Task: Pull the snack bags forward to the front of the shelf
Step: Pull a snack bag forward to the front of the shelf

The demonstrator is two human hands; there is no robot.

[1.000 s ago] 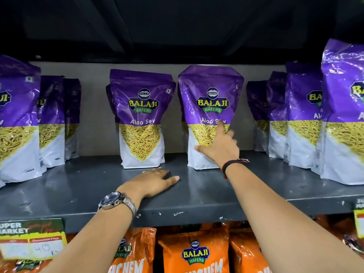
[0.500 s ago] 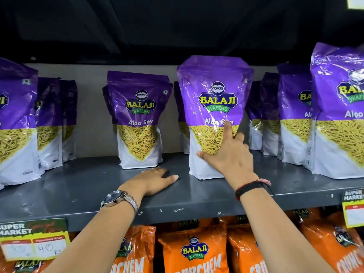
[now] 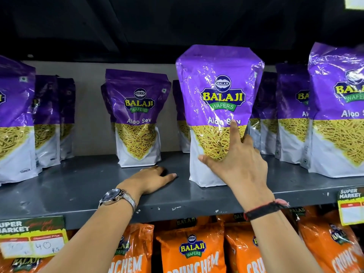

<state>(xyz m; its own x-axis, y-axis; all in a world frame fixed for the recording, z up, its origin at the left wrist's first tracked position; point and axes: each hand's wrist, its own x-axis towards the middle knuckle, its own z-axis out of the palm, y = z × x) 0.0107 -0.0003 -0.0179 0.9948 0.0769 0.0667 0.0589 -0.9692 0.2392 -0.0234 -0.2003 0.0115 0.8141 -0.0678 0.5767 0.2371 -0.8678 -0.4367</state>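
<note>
Purple and white Aloo Sev snack bags stand on a grey metal shelf (image 3: pixel 82 194). The middle bag (image 3: pixel 216 91) stands upright close to the shelf's front edge. My right hand (image 3: pixel 238 166) grips its lower right side, thumb across the front and fingers around the edge. My left hand (image 3: pixel 151 180) lies flat on the shelf, palm down, fingers together, just left of that bag. Another bag (image 3: pixel 137 119) stands farther back, behind my left hand.
More purple bags stand at the left (image 3: pixel 15 123) and right (image 3: pixel 338 115), some near the front, others deep at the back. Orange snack bags (image 3: pixel 191 251) fill the shelf below. Price tags (image 3: pixel 31 239) hang on the front edge.
My right hand has drawn the middle bag forward from the back of the shelf toward the front edge. My left hand has stayed flat on the shelf.
</note>
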